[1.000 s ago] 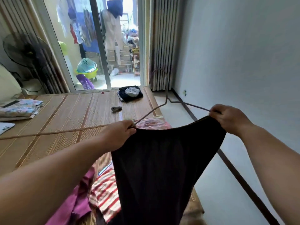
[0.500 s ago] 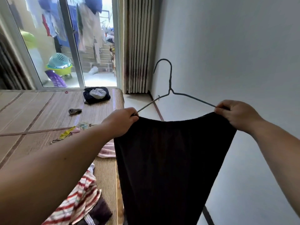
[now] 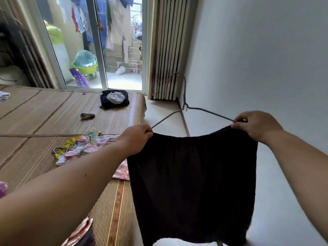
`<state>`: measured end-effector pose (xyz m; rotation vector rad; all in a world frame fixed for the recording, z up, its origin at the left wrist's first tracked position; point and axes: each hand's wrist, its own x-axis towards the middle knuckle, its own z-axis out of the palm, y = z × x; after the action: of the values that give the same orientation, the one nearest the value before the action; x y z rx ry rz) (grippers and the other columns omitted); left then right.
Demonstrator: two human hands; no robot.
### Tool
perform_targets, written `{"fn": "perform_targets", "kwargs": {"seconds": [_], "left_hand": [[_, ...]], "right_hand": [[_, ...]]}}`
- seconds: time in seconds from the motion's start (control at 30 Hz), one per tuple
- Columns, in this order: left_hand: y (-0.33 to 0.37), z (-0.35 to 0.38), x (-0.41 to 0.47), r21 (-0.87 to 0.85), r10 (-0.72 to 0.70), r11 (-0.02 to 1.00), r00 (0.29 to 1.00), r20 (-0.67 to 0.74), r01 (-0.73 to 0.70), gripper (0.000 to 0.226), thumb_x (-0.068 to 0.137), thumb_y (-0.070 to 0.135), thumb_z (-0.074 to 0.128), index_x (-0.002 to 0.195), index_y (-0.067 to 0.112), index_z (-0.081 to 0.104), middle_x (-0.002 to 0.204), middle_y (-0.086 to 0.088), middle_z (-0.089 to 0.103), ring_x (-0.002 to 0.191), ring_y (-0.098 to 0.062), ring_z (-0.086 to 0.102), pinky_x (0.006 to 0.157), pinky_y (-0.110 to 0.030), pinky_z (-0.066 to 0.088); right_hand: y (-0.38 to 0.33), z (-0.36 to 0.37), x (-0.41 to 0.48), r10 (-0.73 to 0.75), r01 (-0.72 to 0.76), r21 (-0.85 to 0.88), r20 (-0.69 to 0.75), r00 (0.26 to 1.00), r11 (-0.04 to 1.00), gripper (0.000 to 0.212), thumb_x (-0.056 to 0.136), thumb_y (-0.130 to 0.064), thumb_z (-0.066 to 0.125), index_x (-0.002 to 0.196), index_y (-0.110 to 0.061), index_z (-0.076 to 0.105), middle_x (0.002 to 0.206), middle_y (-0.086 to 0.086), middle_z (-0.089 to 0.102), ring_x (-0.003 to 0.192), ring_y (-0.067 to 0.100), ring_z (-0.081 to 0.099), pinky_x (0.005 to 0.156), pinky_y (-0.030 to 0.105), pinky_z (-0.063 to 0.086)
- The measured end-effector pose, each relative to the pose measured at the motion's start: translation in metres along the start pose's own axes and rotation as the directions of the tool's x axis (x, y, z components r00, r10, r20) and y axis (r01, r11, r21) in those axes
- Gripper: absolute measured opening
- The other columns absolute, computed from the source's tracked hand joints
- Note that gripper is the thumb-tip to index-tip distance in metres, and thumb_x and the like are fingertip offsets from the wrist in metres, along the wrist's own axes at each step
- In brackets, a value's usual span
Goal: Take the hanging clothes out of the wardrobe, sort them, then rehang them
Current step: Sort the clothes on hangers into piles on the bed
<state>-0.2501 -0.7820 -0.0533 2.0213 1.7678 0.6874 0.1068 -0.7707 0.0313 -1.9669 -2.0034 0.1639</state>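
On your left, the woven straw mat (image 3: 35, 112) covering the bed carries a pastel floral garment (image 3: 85, 146) near its middle. A small grey object (image 3: 87, 115) lies beyond that, and a dark folded pile of clothes (image 3: 114, 101) sits at the far right corner. A red-and-white striped garment (image 3: 79, 231) lies at the near edge, partly under your left forearm.

Your left hand (image 3: 136, 139) curls round the left end of the one thin grey wire hanger (image 3: 184, 107). Your right hand (image 3: 255, 125) pinches its right end together with the cloth. The single black cloth garment (image 3: 193, 183) hangs spread between your hands, just off the mat's right edge and over the pale floor (image 3: 163, 114).

Behind are a sliding glass door (image 3: 99, 41), a striped curtain (image 3: 166, 50) and a white wall (image 3: 257, 59).
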Motion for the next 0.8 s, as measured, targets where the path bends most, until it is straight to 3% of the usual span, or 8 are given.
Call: {"fn": "perform_targets", "kwargs": {"seconds": [0.3,0.53,0.7,0.8], "left_hand": [[-0.046,0.006,0.115,-0.114,-0.230,0.968,0.973,-0.031,0.226,0.014,0.092,0.032,0.052,0.079,0.032,0.055,0.077,0.006,0.061,0.074,-0.014,0.058,0.059,-0.028,0.038],[-0.072,0.003,0.207,-0.108,-0.319,0.946,0.940,-0.125,0.306,0.017,0.091,0.028,0.052,0.076,0.035,0.053,0.077,0.011,0.060,0.077,-0.011,0.056,0.059,-0.024,0.034],[-0.102,-0.004,0.279,-0.105,-0.391,0.920,0.898,-0.200,0.378,0.012,0.092,0.028,0.054,0.085,0.036,0.059,0.084,0.012,0.063,0.083,-0.012,0.057,0.066,-0.025,0.034],[-0.117,-0.007,0.316,-0.132,-0.468,0.884,0.837,-0.283,0.449,0.011,0.092,0.027,0.053,0.092,0.031,0.063,0.087,0.008,0.063,0.088,-0.015,0.058,0.070,-0.027,0.037]], "right_hand": [[-0.036,0.047,0.190,-0.133,0.133,0.027,0.024,0.991,0.991,0.005,0.086,-0.039,0.061,0.083,-0.037,0.064,0.094,-0.006,0.065,0.091,0.019,0.056,0.081,0.035,0.047],[-0.073,0.068,0.328,-0.273,0.276,0.078,-0.048,0.961,0.958,0.008,0.088,-0.034,0.059,0.083,-0.033,0.066,0.087,-0.004,0.059,0.083,0.019,0.051,0.072,0.030,0.037],[-0.102,0.109,0.443,-0.401,0.405,0.086,-0.057,0.914,0.910,0.013,0.088,-0.035,0.060,0.093,-0.027,0.069,0.100,0.002,0.064,0.095,0.025,0.056,0.077,0.032,0.043],[-0.135,0.137,0.514,-0.527,0.531,0.104,-0.066,0.847,0.841,0.016,0.090,-0.033,0.058,0.096,-0.024,0.069,0.104,0.008,0.063,0.100,0.029,0.055,0.083,0.034,0.042]]}}
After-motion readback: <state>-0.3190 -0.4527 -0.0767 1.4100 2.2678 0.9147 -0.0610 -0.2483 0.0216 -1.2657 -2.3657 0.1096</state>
